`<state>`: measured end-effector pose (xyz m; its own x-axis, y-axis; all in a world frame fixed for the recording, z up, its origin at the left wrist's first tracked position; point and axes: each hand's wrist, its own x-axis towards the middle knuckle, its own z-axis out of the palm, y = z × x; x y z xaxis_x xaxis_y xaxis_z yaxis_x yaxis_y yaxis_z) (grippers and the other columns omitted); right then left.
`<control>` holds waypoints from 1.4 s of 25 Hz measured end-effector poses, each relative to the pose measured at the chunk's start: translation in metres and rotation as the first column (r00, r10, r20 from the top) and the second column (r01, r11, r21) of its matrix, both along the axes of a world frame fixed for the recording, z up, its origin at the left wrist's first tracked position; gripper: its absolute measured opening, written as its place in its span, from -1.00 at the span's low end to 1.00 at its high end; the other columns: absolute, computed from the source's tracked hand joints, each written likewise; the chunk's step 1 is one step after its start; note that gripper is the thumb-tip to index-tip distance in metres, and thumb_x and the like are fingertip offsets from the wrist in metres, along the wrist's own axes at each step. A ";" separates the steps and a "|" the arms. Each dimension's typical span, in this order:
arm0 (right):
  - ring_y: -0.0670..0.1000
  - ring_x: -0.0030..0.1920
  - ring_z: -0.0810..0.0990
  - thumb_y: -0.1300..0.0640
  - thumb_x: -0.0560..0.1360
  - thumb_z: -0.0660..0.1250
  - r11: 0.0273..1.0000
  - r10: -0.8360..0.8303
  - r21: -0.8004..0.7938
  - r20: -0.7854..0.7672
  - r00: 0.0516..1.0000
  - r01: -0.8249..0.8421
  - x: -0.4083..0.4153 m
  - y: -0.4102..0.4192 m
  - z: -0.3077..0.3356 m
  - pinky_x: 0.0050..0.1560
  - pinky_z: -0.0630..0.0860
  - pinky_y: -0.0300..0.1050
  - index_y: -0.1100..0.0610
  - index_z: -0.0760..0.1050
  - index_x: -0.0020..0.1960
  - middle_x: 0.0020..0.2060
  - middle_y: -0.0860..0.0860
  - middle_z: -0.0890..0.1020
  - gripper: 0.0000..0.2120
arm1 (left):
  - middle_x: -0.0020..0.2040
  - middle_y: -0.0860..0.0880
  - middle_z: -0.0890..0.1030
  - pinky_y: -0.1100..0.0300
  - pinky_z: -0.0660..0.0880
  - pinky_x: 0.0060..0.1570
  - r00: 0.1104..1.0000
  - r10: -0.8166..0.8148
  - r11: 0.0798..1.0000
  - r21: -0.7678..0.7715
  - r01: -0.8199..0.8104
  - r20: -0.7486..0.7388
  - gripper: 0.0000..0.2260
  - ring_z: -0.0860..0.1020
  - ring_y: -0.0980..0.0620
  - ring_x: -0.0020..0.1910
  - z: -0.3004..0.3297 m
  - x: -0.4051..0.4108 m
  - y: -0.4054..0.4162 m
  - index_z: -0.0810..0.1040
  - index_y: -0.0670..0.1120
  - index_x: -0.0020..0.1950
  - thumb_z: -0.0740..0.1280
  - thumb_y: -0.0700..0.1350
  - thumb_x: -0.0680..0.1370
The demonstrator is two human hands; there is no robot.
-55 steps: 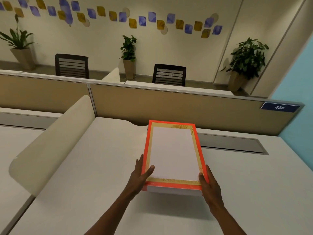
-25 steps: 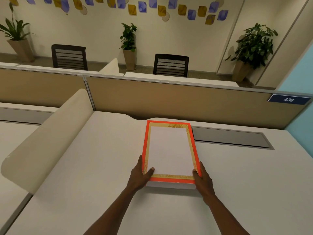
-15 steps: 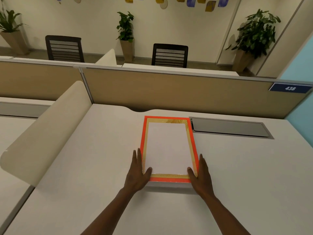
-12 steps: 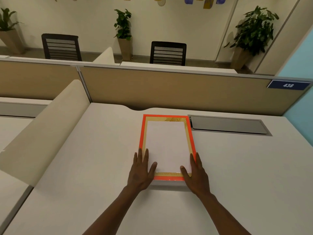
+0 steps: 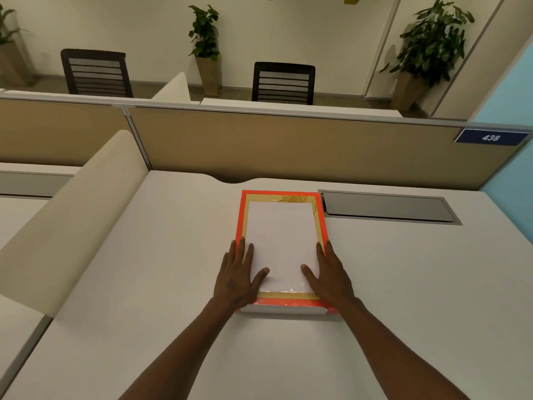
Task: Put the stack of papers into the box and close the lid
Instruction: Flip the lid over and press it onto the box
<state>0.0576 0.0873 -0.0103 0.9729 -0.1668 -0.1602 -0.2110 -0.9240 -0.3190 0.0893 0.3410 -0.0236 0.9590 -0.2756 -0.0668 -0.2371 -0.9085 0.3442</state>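
Observation:
A flat rectangular box (image 5: 281,241) lies on the white desk (image 5: 144,284), long side pointing away from me. Its top face has an orange rim, a gold band and a glossy white centre, and a white side wall shows at the near end. My left hand (image 5: 238,277) rests palm down on the near left corner of the top, fingers spread. My right hand (image 5: 331,277) lies flat on the near right corner in the same way. Neither hand grips anything. No loose stack of papers is in view.
A grey cable flap (image 5: 386,207) is set into the desk just right of the box's far end. A tan partition (image 5: 288,145) with a blue sign 438 (image 5: 490,137) closes the back. A curved cream divider (image 5: 72,215) borders the left side.
The box came down from my two-handed hold onto the desk. My hands left its sides and moved onto the top, now lying flat with thumbs further in.

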 end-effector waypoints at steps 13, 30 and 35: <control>0.13 0.61 -0.01 -0.47 0.49 -0.08 1.000 -0.015 -0.011 0.052 0.999 0.016 -0.020 0.005 -0.024 0.52 0.16 0.08 -0.05 -0.21 0.61 0.62 0.01 -0.22 -0.15 | 0.65 -0.01 -0.25 -0.04 -0.01 0.62 0.997 0.072 0.995 -0.067 -0.071 0.024 -0.18 -0.18 -0.09 0.66 -0.014 -0.009 -0.006 -0.15 -0.01 0.66 -0.02 0.42 0.56; 0.15 0.61 0.01 -0.53 0.41 0.05 0.991 0.131 0.017 0.127 0.983 -0.134 -0.081 0.002 -0.041 0.46 0.33 0.07 -0.01 -0.30 0.59 0.58 -0.03 -0.32 0.01 | 0.63 -0.04 -0.25 -0.25 0.25 0.50 0.998 -0.054 0.997 0.049 0.055 -0.029 0.05 -0.17 -0.25 0.64 -0.014 -0.055 0.010 -0.08 0.02 0.66 0.04 0.60 0.34; 0.12 0.60 0.01 -0.46 0.46 0.11 0.989 0.137 0.039 0.130 0.982 -0.143 -0.082 0.003 -0.038 0.47 0.32 0.03 0.02 -0.32 0.59 0.57 -0.02 -0.37 0.00 | 0.60 0.01 -0.41 -0.12 0.33 0.50 0.995 -0.085 0.989 0.115 0.091 -0.058 -0.01 -0.22 -0.19 0.66 -0.017 -0.054 0.018 -0.27 0.07 0.64 0.06 0.55 0.41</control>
<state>-0.0240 0.0904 -0.0478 0.9990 -0.0223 -0.0388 -0.0354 -0.9245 -0.3795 0.0352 0.3588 -0.0403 0.9255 -0.3460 -0.1538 -0.3021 -0.9197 0.2508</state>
